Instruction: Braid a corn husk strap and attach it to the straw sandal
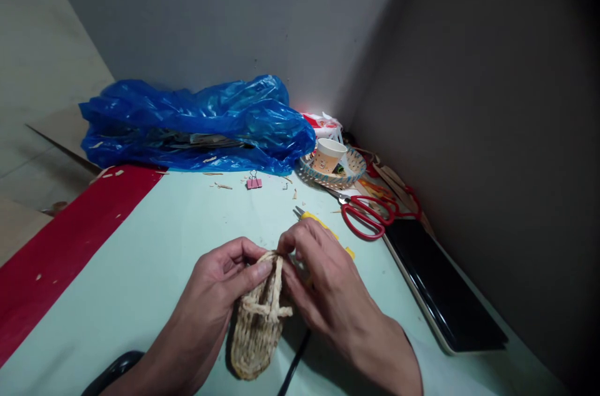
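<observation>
A small woven straw sandal (255, 346), with a pale cord strap across its sole, is held over the table at the front. My left hand (218, 287) is closed on its far left edge, thumb on top near the toe end. At the far right edge, the thumb and fingers of my right hand (330, 280) pinch together. My right hand's fingertips are partly hidden. Just beyond it lie yellow-handled pliers (319, 223), partly covered by that hand.
Red-handled scissors (365, 215) lie at the right beside a dark tablet-like slab (440, 283). Behind are a woven basket (359, 168) holding a paper cup (328, 155), a pink binder clip (254, 182), straw scraps and a blue plastic bag (201, 115). Walls stand behind and right.
</observation>
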{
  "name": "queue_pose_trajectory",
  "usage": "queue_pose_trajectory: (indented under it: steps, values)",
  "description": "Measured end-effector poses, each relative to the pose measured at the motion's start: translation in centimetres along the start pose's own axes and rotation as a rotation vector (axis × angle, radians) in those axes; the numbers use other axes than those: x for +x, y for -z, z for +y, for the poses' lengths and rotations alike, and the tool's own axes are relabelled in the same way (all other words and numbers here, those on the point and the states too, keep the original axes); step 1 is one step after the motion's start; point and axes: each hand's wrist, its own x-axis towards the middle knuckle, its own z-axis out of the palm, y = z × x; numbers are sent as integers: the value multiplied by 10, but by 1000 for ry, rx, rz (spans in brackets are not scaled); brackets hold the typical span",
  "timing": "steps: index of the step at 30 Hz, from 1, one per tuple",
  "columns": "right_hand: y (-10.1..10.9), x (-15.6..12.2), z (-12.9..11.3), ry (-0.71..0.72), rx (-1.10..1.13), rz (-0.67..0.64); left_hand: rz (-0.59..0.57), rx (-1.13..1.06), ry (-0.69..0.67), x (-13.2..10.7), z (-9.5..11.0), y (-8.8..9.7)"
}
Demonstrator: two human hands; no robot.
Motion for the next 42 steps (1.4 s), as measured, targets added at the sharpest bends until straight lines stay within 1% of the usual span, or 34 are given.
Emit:
queue_pose_trajectory:
  steps: [2,4,8,11,14,16,18,19,20,22,23,24,26,28,30,32,35,37,42]
  values:
    - [6,2,-1,-45,94,-34,-31,-6,8,1,0,-1]
    - [10,4,-2,-80,128,-82,-43,-19,7,1,1,-2]
    - [14,4,-5,-145,196,-162,5,-53,0,-4,0,-3]
    - [13,3,-8,-175,222,-162,40,-93,2,-6,-2,-4]
    - [13,4,-9,-195,238,-155,49,-93,-9,-3,-2,-4]
    - [13,7,-9,-225,255,-147,25,-79,-20,-1,-1,-4]
    - [14,10,-6,-286,277,-137,1,-47,-27,0,2,-3]
    - [16,12,-4,-321,287,-130,20,-12,-49,0,4,-3]
    - [17,13,-2,-351,297,-122,63,42,-86,-2,7,-3]
    - [20,15,2,-384,328,-93,175,181,-193,-7,10,-3]
    - [21,15,3,-384,349,-70,210,253,-253,-10,11,-3]
    - [22,15,4,-374,373,-47,217,322,-308,-12,12,-4]
    - [22,14,4,-346,414,-13,187,447,-415,-16,12,-3]
    - [22,12,4,-324,426,-7,145,550,-517,-16,12,-2]
    - [22,11,3,-318,411,-24,95,614,-550,-13,13,2]
    - [25,10,4,-284,382,-57,42,649,-499,-9,17,7]
    - [31,9,5,-160,339,-102,-51,713,-394,-4,26,15]
    - [35,9,7,-73,344,-107,-123,745,-359,-2,30,19]
    - [36,10,10,82,355,-135,-223,765,-320,0,34,22]
